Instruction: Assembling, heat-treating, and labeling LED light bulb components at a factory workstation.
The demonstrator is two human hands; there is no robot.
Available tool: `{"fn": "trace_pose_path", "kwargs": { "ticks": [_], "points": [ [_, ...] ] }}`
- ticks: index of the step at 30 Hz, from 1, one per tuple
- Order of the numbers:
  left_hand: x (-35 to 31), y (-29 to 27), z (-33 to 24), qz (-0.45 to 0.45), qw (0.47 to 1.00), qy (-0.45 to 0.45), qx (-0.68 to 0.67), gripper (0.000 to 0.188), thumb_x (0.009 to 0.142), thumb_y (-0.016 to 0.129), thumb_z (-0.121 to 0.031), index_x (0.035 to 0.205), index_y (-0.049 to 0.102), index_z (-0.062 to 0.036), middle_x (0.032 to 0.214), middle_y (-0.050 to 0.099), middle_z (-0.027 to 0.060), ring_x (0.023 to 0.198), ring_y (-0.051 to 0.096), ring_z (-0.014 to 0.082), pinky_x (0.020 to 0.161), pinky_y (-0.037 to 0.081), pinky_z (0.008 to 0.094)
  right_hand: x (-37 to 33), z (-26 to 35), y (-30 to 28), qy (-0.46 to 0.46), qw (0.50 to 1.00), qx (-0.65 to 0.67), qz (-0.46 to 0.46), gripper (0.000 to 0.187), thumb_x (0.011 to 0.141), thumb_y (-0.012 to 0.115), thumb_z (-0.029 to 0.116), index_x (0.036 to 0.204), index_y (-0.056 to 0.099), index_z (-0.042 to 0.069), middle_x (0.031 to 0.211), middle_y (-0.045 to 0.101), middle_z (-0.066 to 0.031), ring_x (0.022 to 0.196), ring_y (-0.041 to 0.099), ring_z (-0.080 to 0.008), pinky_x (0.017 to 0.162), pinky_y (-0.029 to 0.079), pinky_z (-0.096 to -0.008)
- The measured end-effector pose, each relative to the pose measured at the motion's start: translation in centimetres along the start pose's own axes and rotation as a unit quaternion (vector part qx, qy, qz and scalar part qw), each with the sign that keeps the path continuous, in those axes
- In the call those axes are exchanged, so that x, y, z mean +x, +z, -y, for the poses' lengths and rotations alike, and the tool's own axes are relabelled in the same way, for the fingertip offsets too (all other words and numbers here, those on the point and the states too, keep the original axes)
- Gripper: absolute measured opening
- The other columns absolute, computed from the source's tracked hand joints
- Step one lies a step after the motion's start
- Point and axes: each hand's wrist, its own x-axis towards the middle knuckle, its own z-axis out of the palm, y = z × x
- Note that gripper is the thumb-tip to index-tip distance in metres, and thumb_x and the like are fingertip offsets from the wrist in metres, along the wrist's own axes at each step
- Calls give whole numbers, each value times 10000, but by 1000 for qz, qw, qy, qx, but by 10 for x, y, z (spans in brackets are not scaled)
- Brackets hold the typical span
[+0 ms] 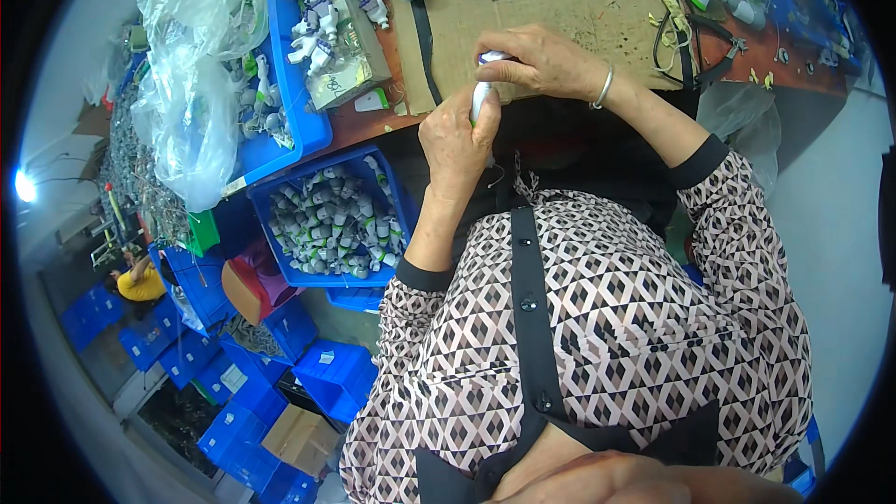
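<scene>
Over the near edge of a cardboard sheet [523, 5] on the bench, both hands are closed round one small white plastic part [482, 101]. A bit of green shows low on it and purple near its top. My left hand [455, 138] grips the lower portion, thumb along its side. From the right, my right hand [546, 61], with a bangle at the wrist, has its fingers curled over the upper end. These fingers hide much of the part, so I cannot tell whether it is one piece or two joined.
White-and-purple plastic parts [322, 33] lie heaped at the back left, beside a small box [350, 65]. A blue bin [397, 261] of grey, white and green pieces stands at my left. Pliers [723, 61] and a black cable [665, 33] rest at the right. Another person [140, 282] is far left.
</scene>
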Motion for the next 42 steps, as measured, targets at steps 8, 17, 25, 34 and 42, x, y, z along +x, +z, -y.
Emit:
{"fn": "trace_pose_path", "kwargs": {
  "ticks": [8, 17, 25, 34, 42],
  "points": [
    [2, -5, 2, -32, 997, 67, 32, 243, 793, 590, -248, 676, 543, -40, 598, 527, 134, 571, 551, 317, 516, 427, 411, -2, 3, -2, -37, 996, 80, 0, 256, 888, 506, 293, 995, 514, 60, 855, 562, -106, 807, 555, -260, 701, 432, -342],
    [5, -9, 2, -29, 994, 102, 6, 378, 749, 652, -250, 1028, 516, -34, 972, 548, 180, 899, 529, 337, 763, 418, 411, -3, 2, -4, -59, 989, 137, -22, 261, 902, 509, 285, 1037, 520, 63, 859, 548, -57, 812, 537, -174, 712, 429, -303],
    [0, -7, -3, -46, 993, 108, -19, 937, 669, 747, -346, 1377, 215, -40, 1352, 311, 211, 1260, 264, 369, 1020, 224, 474, -6, -13, -15, 30, 949, 312, -44, 240, 926, 495, 266, 1048, 521, 61, 867, 473, 34, 749, 447, -38, 690, 398, -189],
    [5, 4, -4, -59, 993, 102, -18, 381, 767, 662, -241, 1058, 549, -23, 807, 585, 153, 732, 577, 317, 649, 437, 399, -8, -15, -6, 53, 932, 358, -29, 247, 920, 504, 273, 1045, 522, 61, 865, 474, 37, 743, 453, -38, 675, 409, -205],
    [6, -2, -3, -24, 998, 53, 21, 267, 801, 605, -280, 724, 568, -27, 616, 551, 146, 604, 558, 326, 564, 420, 405, -5, 8, -6, -22, 997, 54, -56, 282, 869, 550, 324, 976, 525, 64, 781, 552, -77, 711, 543, -196, 613, 420, -306]
  ]
}}
